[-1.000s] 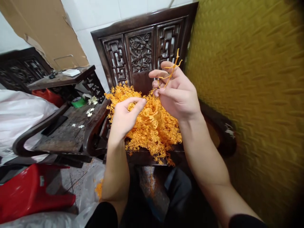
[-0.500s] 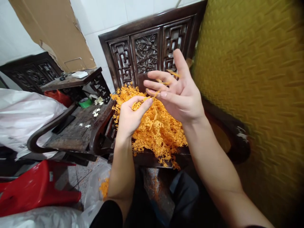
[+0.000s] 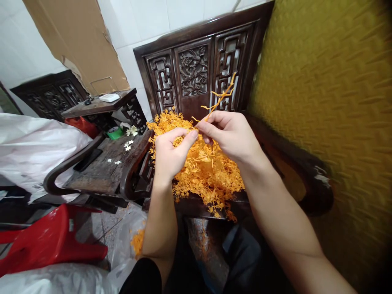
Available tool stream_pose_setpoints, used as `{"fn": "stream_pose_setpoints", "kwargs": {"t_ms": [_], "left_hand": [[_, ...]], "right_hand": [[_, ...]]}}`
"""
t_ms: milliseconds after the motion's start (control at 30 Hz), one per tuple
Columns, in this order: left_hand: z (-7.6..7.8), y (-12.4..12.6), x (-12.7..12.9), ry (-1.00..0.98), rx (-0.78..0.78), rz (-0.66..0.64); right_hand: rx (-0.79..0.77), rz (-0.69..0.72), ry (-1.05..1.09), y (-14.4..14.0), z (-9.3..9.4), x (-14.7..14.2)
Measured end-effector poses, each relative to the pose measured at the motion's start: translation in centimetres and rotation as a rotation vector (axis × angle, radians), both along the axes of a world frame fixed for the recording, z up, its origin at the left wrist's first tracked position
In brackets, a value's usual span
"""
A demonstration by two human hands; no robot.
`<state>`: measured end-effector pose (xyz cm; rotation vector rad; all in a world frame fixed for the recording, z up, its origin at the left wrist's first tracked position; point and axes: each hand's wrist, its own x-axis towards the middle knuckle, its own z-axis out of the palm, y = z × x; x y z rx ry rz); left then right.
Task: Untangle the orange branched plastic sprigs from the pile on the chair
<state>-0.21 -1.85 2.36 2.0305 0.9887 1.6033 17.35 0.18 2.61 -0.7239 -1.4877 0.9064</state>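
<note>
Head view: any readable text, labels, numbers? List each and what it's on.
None readable.
White bag: small dark print near its lower edge, too small to read.
Red stool: small pale sticker, blurred.
Both hands pinch an orange sprig, which bears no print.

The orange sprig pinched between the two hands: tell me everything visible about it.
The orange sprig is a thin, branching stem, plastic by its look, with short side twigs. It rises up and to the right in front of the carved chair back. Its lower end is pinched by the right hand, fingertip to fingertip with the left hand, which appears to grip it too. Beneath lies a heap of orange sprigs of the same colour on the chair seat.
</note>
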Motion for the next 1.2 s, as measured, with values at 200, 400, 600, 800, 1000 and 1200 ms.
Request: {"fn": "stream_pose_setpoints", "kwargs": {"t_ms": [200, 400, 600, 800, 1000, 1200], "left_hand": [[-0.2, 0.2, 0.8, -0.032, 0.063, 0.061], [-0.3, -0.4, 0.9, -0.19, 0.105, -0.007], [0.7, -0.9, -1.6, -0.491, -0.008, -0.164], [0.4, 0.9, -0.6, -0.639, -0.29, -0.269], [-0.2, 1.6, -1.0, -0.645, -0.363, -0.348], [-0.7, 2.8, -1.5, -0.716, -0.437, -0.3]], "right_hand": [[0.045, -0.073, 0.03, 0.1, -0.3, -1.1], [0.083, -0.249, 0.116, 2.1, -1.0, -0.2], [0.125, -0.318, 0.375, 3.1, -0.2, 3.7], [0.004, -0.026, 0.295, 0.4, 0.9, 1.8], [-0.07, -0.016, 0.312, 0.6, 0.7, 1.3], [-0.073, -0.025, 0.307, 0.8, 0.8, 1.4]]}}
